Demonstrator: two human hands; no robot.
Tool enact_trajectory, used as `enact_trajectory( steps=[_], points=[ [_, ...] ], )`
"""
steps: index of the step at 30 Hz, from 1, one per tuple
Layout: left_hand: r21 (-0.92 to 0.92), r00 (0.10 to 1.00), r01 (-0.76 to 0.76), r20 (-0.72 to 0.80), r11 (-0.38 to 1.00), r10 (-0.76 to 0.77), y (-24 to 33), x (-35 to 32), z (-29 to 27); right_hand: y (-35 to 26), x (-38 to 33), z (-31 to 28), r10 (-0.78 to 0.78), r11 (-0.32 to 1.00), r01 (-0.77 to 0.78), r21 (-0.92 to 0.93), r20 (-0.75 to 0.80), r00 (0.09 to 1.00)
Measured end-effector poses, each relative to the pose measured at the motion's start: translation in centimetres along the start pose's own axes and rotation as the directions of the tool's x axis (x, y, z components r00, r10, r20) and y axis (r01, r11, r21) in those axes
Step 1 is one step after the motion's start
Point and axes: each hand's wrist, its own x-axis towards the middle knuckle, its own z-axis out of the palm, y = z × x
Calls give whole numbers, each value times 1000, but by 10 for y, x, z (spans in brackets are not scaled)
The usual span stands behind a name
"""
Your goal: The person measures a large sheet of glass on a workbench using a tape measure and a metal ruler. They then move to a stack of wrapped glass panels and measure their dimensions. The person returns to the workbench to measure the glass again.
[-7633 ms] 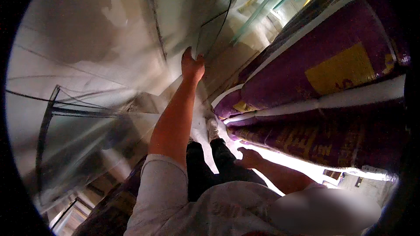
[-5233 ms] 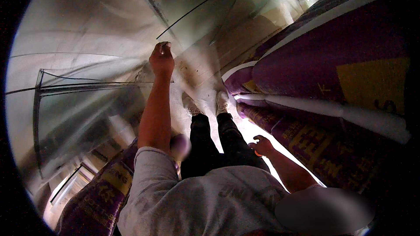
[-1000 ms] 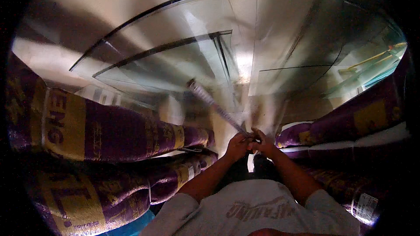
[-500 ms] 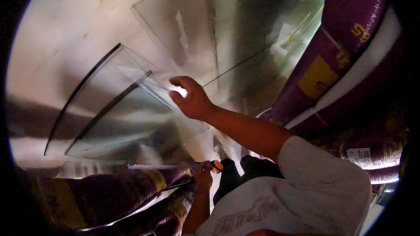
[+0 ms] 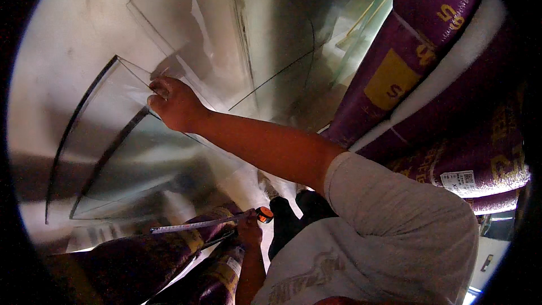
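My left hand (image 5: 249,229) grips an orange and black tape measure (image 5: 263,215) low in the picture. Its extended blade (image 5: 180,227) points left over purple wrapping. My right hand (image 5: 176,104) reaches across to the left, its fingers curled in a pinch at the upper corner of a clear pane (image 5: 144,149) with a dark curved edge. Just beyond this pane is another curved dark edge (image 5: 76,118) of similar shape. The fingertips overlap the pane's corner, so exactly how they meet it is partly hidden.
Long purple-wrapped rolls (image 5: 361,99) with yellow patches slant along the right. More purple-wrapped rolls (image 5: 135,257) lie at lower left. A pale, shiny surface (image 5: 79,39) fills the upper left, with another thin-edged clear pane (image 5: 164,17) against it. My dark shoes (image 5: 282,223) show at the lower middle.
My right hand has moved left, from open beside the pane to its upper corner, fingers now curled. My left hand still holds the tape measure; the whole view has shifted slightly.
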Motion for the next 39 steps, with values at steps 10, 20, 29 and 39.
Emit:
enact_trajectory(
  steps=[10, 20, 29, 39],
  points=[
    [-24, 999, 26, -23, 999, -27, -8, 0, 7, -3, 6, -2, -32, 999, 33, -28, 29, 999],
    [287, 920, -328, -119, 900, 373, -21, -5, 32, 16, 4, -46, -226, 881, 263, -394, 140, 964],
    [305, 886, -430, -36, 850, 461, -12, 5, 47, -26, -26, -65, -38, 949, 45, -311, 30, 999],
    [172, 993, -118, 30, 978, 114, -10, 3, 36, -17, -25, -61, -76, 966, 78, -247, 18, 997]
  ],
)
